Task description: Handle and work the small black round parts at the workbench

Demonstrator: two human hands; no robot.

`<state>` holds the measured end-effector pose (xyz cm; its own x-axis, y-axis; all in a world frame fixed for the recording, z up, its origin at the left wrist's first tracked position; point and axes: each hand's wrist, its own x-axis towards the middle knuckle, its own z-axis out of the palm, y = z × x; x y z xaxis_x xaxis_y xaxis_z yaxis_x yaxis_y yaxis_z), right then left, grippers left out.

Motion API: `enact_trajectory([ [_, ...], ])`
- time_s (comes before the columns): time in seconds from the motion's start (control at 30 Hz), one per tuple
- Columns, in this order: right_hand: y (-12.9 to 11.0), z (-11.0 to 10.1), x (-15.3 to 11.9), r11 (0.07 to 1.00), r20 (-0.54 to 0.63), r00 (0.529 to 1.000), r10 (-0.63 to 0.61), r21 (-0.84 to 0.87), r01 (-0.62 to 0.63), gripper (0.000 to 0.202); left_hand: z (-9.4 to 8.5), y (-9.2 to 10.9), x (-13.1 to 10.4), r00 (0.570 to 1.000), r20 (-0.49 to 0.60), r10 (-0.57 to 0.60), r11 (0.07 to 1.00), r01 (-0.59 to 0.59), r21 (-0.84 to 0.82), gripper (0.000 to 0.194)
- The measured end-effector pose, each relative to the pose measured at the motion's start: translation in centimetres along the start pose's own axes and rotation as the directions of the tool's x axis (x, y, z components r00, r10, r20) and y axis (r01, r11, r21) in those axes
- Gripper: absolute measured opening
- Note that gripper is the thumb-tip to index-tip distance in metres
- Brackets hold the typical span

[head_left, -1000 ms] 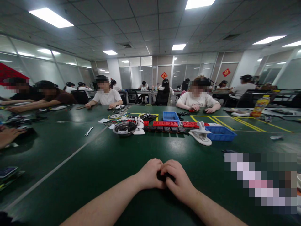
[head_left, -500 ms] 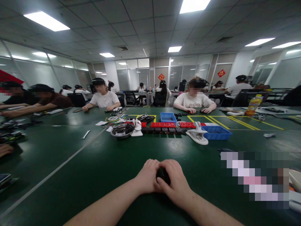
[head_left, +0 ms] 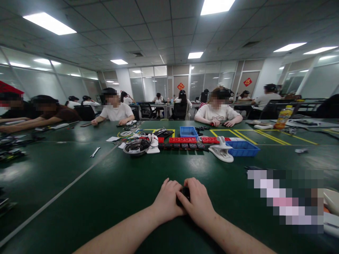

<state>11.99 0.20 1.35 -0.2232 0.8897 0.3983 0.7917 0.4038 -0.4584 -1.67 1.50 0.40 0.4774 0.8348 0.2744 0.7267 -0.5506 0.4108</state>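
Note:
Both my hands are close together low in the middle of the head view, just over the green table [head_left: 111, 197]. Between them is a small, black, rounded object [head_left: 185, 192], mostly covered by fingers, so its exact kind cannot be made out. My left hand [head_left: 167, 198] is closed around its left side, one finger slightly raised. My right hand [head_left: 199, 203] grips it from the right, with the thumb lying across its near side and the fingers curled over the far side.
Ahead stand a metal bowl of cables [head_left: 136, 146], a red power strip [head_left: 182, 140], a white clip base [head_left: 221, 151] and blue bins [head_left: 243, 148]. A wrench [head_left: 95, 152] lies left. A bottle [head_left: 283, 118] stands right, beyond a blurred-out patch. Several people sit around.
My right hand has shifted its fingers over the black object, and less of it shows. A finger of my left hand has lifted a little. The view has shifted slightly.

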Motion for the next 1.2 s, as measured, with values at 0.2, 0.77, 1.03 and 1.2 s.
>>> enact_trajectory([
  [0.2, -0.1, -0.4, 0.2, 0.997, 0.007, 0.998, -0.055, 0.061, 0.055, 0.01, -0.9, -0.4, 0.3, 0.997, 0.068, 0.045, 0.997, -0.04, -0.062, 0.046],
  [0.77, -1.1, -1.3, -0.9, 0.834, -0.046, 0.888, -0.457, 0.325, 0.446, 0.018, -0.2, -2.1, 0.4, 0.955, 0.139, 0.262, 0.963, -0.251, -0.094, 0.042],
  [1.03, -0.5, -0.6, -0.4, 0.984, -0.019, 0.988, -0.152, 0.088, 0.153, 0.023, -0.4, -0.3, -0.1, 0.988, 0.139, 0.065, 0.998, -0.061, -0.033, 0.077],
  [1.2, -0.1, 0.0, 0.0, 0.998, -0.035, 0.997, -0.064, -0.032, 0.062, 0.022, 0.0, 0.6, -0.2, 0.998, 0.058, -0.023, 1.0, 0.022, 0.004, 0.042],
])
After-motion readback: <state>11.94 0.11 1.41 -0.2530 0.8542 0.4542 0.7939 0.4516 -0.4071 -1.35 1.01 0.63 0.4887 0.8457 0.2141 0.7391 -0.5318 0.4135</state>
